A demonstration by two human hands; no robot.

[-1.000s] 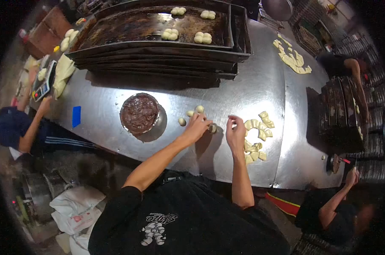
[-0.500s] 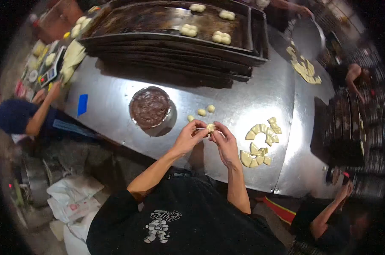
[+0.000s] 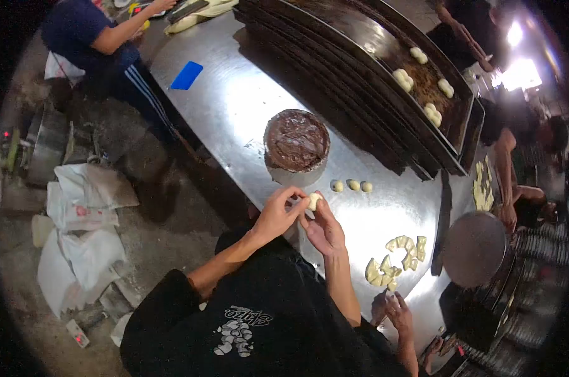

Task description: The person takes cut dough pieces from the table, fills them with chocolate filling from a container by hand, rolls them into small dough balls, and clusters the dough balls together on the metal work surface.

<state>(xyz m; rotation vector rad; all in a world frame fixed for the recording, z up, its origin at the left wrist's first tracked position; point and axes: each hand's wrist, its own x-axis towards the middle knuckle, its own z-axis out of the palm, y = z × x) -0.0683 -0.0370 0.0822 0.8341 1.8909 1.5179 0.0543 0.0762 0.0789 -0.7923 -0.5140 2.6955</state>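
Observation:
Between the fingertips of both hands sits a small pale dough ball [image 3: 314, 200]. My left hand [image 3: 277, 213] pinches it from the left, thumb and fingers closed on it. My right hand [image 3: 328, 229] has its fingers curled against the other side. Three more dough balls [image 3: 353, 185] rest in a row on the metal table just beyond my right hand. A round container of dark brown paste [image 3: 297, 141] stands just beyond my hands. To the right, cut dough pieces [image 3: 383, 272] lie in loose curved groups.
A stack of dark baking trays [image 3: 385, 113] fills the table's far side, with clustered dough balls [image 3: 432, 114] on top. Another person's hand [image 3: 399, 314] reaches near the cut dough. A round pan [image 3: 475, 249] is at right. Blue tape [image 3: 186, 75] marks the metal table [image 3: 228, 94].
My view has turned, shifting the table and trays in the frame. The dough ball in my fingers shows more clearly and looks rounder. Another person's hand has come beside the cut dough.

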